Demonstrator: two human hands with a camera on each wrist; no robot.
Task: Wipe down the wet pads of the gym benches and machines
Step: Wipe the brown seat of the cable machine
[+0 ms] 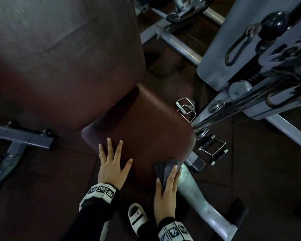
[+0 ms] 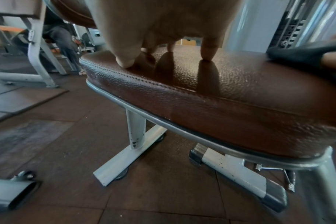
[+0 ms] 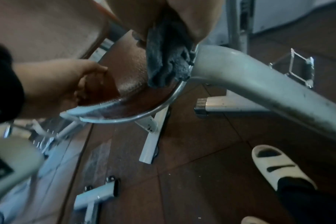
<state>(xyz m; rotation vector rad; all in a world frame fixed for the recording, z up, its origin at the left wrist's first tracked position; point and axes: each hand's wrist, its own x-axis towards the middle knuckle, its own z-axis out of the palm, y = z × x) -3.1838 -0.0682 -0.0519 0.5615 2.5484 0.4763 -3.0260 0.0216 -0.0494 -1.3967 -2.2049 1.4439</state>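
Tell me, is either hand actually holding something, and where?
The right hand holds a dark cloth by its near end, pressing it onto the seat pad. The left hand holds nothing, resting spread on the pad.

Dark cloth (image 3: pixel 167 60) against brown seat pad (image 3: pixel 128 72)

Dim gym: dark brown tiled floor (image 2: pixel 48 144), grey machine frames (image 1: pixel 179 44), perhaps a window.

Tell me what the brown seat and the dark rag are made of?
The seat pad looks like vinyl or leather: pebbled grain, stitched seam, shiny reflections. The rag under the right hand seems soft fuzzy cloth, maybe microfiber, bunched in limp folds.
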